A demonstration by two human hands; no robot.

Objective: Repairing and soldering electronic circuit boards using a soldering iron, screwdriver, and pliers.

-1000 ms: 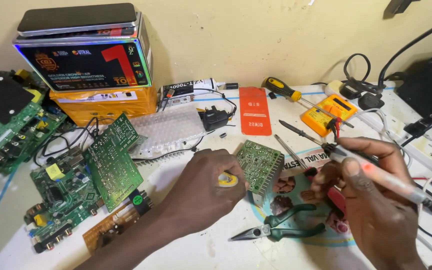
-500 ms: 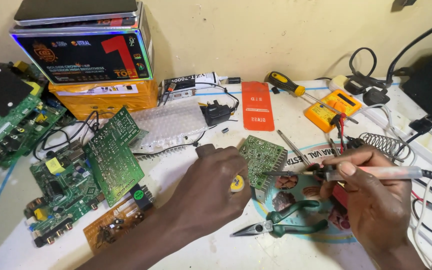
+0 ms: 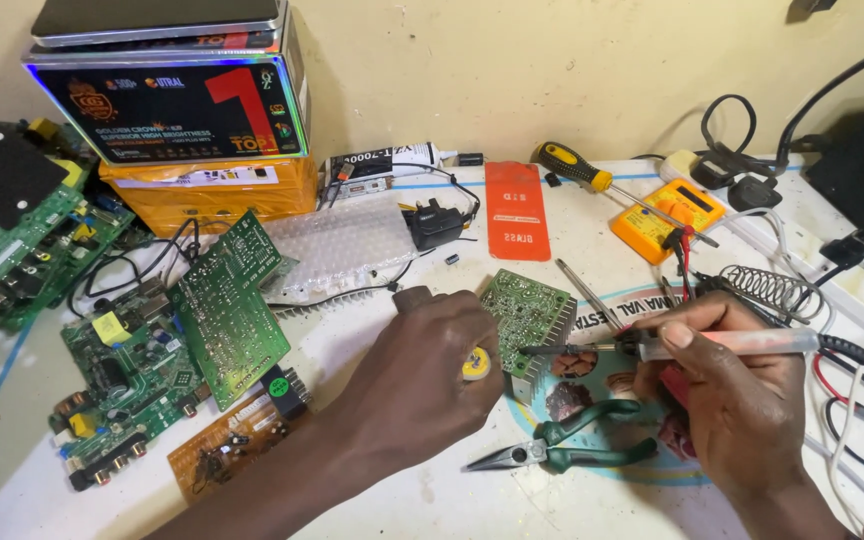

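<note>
- We see the small green circuit board [image 3: 529, 318] propped on the white table [image 3: 432, 500], mid-bench.
- Our left hand [image 3: 422, 365] grips its near edge, fingers curled.
- Our right hand [image 3: 727, 395] clasps a soldering iron [image 3: 722, 345], its tip at the board.
- Green-handled pliers [image 3: 562, 450] lie just below; a yellow multimeter [image 3: 680, 207] sits behind.

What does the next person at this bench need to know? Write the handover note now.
Left hand: grip on a yellow solder spool, resting beside the small green circuit board.
Right hand: grip on the soldering iron, tip at the board's lower edge.
The board stands tilted on the table; green-handled pliers lie in front of it.
Done: cannot tell which joints are soldered.
Left: soldering appears underway at that edge.
</note>
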